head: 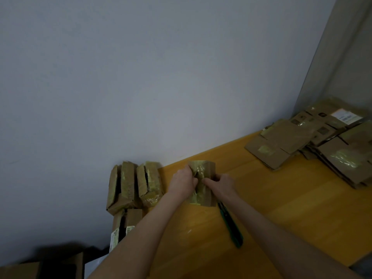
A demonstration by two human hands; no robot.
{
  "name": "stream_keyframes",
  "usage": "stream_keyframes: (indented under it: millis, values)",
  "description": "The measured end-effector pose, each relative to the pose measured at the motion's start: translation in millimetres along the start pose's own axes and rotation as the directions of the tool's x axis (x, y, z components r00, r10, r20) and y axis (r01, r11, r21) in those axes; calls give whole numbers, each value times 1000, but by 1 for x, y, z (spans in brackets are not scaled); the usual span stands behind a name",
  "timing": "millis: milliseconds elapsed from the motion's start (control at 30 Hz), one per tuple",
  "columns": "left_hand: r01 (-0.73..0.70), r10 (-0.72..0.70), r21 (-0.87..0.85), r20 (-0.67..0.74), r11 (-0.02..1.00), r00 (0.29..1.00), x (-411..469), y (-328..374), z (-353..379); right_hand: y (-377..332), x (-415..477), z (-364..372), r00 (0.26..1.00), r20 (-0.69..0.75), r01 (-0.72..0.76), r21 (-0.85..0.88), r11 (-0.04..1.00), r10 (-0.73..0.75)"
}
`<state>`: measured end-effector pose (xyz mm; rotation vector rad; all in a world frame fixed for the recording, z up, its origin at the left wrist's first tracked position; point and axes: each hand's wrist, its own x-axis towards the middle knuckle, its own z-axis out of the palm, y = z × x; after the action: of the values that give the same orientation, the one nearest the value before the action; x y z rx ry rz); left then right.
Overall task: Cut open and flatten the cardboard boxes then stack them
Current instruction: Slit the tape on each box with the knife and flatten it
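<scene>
Left hand [182, 183] and right hand [222, 186] both grip the taped box [203, 174] mid-frame, seemingly pulling it open; next, press it flat for the stack [281, 141] at right

brown box [203, 184], green knife [231, 226], orange table [291, 208]

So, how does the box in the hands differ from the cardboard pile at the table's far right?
The small taped box is not yet flat; the pile of flattened boxes lies flat. The left hand and right hand grip the box; nothing touches the pile. The box is one piece; the pile holds many. Both are brown cardboard with yellowish tape.
</scene>
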<state>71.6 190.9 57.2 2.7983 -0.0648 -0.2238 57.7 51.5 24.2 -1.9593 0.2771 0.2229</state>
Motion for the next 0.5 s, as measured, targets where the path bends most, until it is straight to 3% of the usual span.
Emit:
stream_keyframes:
  millis: [200, 500]
  values:
    - [-61, 71, -92, 107, 994, 992, 7, -9, -15, 3, -1, -5, 998, 65, -25, 149, 988, 16]
    - [-5, 101, -435, 199, 901, 975, 0, -19, -24, 5, -2, -14, 989, 140, -73, 239, 968, 40]
